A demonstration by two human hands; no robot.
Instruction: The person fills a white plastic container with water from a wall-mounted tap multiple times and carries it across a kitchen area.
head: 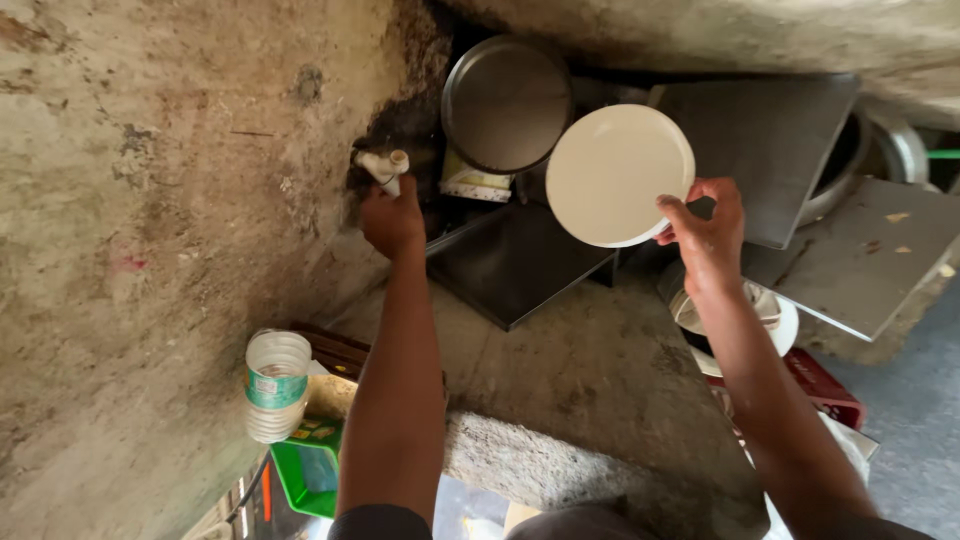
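Observation:
My left hand (392,218) reaches up and grips the white plastic tap (382,165) that sticks out of the stained wall. My right hand (710,228) holds a round white plate (618,174) by its lower right rim, tilted up so its face shows. Just behind the plate's left edge a round dark metal pan (506,103) leans upright. Below the plate lies a flat dark metal sheet (515,260).
A cut-off clear plastic bottle (275,385) stands at lower left above a green plastic tray (308,475). More white dishes (775,312) and a red crate (825,388) sit under my right arm. Grey metal sheets (865,255) and a metal bowl (900,148) lie at the right.

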